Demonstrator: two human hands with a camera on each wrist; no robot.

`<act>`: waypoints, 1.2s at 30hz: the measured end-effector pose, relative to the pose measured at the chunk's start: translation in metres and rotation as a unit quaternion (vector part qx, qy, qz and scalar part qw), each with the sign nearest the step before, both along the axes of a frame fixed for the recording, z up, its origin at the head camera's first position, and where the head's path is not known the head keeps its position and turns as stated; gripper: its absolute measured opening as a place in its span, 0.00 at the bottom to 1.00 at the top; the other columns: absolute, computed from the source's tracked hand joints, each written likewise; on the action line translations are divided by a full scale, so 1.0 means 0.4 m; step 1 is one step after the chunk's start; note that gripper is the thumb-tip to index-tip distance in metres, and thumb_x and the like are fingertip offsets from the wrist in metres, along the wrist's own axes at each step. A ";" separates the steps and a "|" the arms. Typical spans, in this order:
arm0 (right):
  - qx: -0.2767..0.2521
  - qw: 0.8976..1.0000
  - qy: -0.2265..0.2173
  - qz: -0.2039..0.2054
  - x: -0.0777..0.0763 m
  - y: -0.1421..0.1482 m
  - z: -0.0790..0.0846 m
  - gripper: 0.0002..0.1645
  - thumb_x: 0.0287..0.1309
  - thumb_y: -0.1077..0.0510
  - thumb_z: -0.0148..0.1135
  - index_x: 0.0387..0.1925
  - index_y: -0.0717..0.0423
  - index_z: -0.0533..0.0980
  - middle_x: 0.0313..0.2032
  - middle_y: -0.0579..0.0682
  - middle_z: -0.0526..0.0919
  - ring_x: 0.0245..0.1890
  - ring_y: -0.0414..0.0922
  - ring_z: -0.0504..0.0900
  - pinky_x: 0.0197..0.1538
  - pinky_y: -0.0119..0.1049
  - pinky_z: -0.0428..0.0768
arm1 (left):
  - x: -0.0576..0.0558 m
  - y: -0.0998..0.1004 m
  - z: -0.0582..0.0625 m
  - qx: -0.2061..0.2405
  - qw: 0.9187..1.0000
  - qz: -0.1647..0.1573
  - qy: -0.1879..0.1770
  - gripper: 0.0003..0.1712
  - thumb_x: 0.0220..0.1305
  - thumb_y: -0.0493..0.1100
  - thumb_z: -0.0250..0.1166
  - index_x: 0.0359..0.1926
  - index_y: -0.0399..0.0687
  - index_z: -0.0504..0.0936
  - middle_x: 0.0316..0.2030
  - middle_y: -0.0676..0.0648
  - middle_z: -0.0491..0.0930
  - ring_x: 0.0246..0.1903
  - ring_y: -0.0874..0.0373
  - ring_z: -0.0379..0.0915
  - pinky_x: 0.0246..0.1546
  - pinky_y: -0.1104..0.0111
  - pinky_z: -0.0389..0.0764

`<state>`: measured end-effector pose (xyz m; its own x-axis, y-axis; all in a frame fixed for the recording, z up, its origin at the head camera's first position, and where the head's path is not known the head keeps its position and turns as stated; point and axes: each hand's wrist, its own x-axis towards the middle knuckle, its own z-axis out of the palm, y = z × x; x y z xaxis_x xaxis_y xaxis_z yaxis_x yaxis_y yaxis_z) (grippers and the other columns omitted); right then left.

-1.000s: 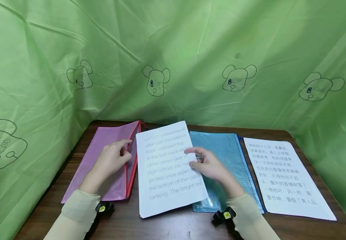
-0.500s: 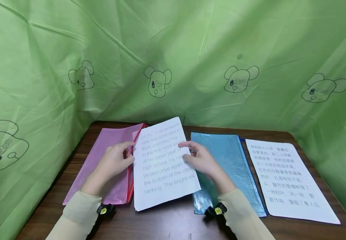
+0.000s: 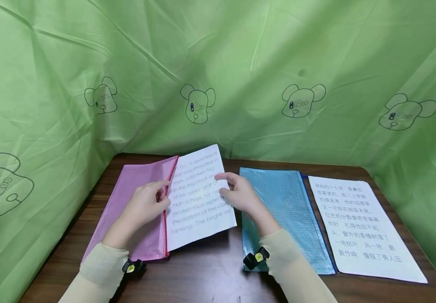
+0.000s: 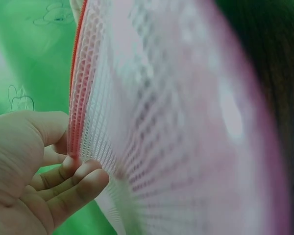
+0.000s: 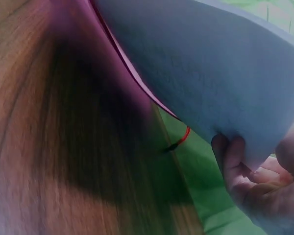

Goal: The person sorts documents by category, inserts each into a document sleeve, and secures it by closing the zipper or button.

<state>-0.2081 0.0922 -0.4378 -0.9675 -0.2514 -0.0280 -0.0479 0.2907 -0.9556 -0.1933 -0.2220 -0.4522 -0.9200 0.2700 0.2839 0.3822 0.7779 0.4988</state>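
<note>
My left hand (image 3: 144, 206) pinches the red zip edge of a pink mesh zip pouch (image 3: 138, 174), lifting its mouth off the table. In the left wrist view, the thumb and fingers (image 4: 90, 181) meet on that edge (image 4: 77, 107). Printed paper sheets (image 3: 196, 210) with English text stand partly inside the mouth, their left border hidden behind the red edge. My right hand (image 3: 242, 195) pinches the right side of the sheets. From the right wrist, the sheets' bluish underside (image 5: 210, 73) shows, bent slightly, with fingertips (image 5: 230, 144) beneath it.
A blue mesh zip pouch (image 3: 278, 202) lies flat right of the right hand. Beyond it, a white sheet with Chinese text (image 3: 354, 223) lies on the dark wooden table (image 3: 202, 277). Green cloth (image 3: 240, 63) surrounds the table's back and sides. A red zip cord (image 5: 186, 134) hangs nearby.
The right hand has carried the sheets leftward, from beside the pink pouch until their left border slipped inside its mouth. The left hand keeps pinching the pouch edge, having shifted slightly right.
</note>
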 end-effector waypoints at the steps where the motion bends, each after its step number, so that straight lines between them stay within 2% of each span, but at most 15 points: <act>1: 0.004 1.000 0.005 0.001 0.000 -0.007 -0.001 0.26 0.70 0.68 0.61 0.67 0.57 0.81 0.52 0.55 0.90 0.37 0.47 0.91 0.34 0.40 0.86 | 0.000 0.000 0.000 0.001 1.000 0.002 0.000 0.29 0.56 0.33 0.67 0.62 0.37 0.86 0.29 0.54 0.77 0.29 0.60 0.70 0.35 0.62 0.74; 9: -0.004 1.000 -0.001 0.022 -0.001 -0.046 -0.021 0.27 0.72 0.68 0.61 0.70 0.57 0.79 0.56 0.57 0.89 0.40 0.47 0.92 0.37 0.42 0.90 | 0.001 0.001 -0.007 0.003 1.000 0.009 -0.003 0.35 0.57 0.32 0.66 0.69 0.34 0.82 0.29 0.53 0.77 0.29 0.59 0.70 0.34 0.63 0.74; 20: -0.038 0.998 -0.020 0.040 -0.001 -0.090 -0.051 0.27 0.74 0.68 0.62 0.71 0.59 0.78 0.58 0.59 0.88 0.43 0.48 0.92 0.44 0.42 0.90 | -0.008 0.008 -0.017 0.034 0.999 0.006 0.005 0.32 0.59 0.32 0.67 0.67 0.37 0.84 0.31 0.54 0.81 0.32 0.59 0.76 0.39 0.60 0.80; 28: -0.010 0.999 0.011 0.039 0.001 -0.160 -0.050 0.26 0.73 0.67 0.64 0.69 0.57 0.80 0.58 0.58 0.89 0.43 0.44 0.91 0.43 0.38 0.88 | -0.007 0.018 -0.015 0.044 0.999 -0.011 0.014 0.32 0.61 0.30 0.68 0.68 0.35 0.83 0.34 0.52 0.80 0.35 0.58 0.75 0.41 0.61 0.80; 32: 0.025 0.998 0.033 0.043 0.005 -0.197 -0.059 0.25 0.71 0.67 0.66 0.67 0.54 0.83 0.59 0.57 0.88 0.39 0.39 0.88 0.41 0.34 0.85 | -0.006 0.022 -0.014 0.051 0.998 -0.017 0.016 0.31 0.62 0.30 0.68 0.68 0.34 0.83 0.35 0.51 0.81 0.36 0.58 0.76 0.41 0.61 0.81; 36: 0.038 0.998 0.040 0.043 0.003 -0.227 -0.071 0.25 0.69 0.67 0.68 0.66 0.52 0.84 0.58 0.55 0.89 0.34 0.36 0.83 0.38 0.32 0.82 | -0.003 0.025 -0.016 0.055 0.998 -0.029 0.014 0.31 0.62 0.29 0.68 0.68 0.33 0.82 0.36 0.51 0.81 0.37 0.58 0.77 0.42 0.62 0.83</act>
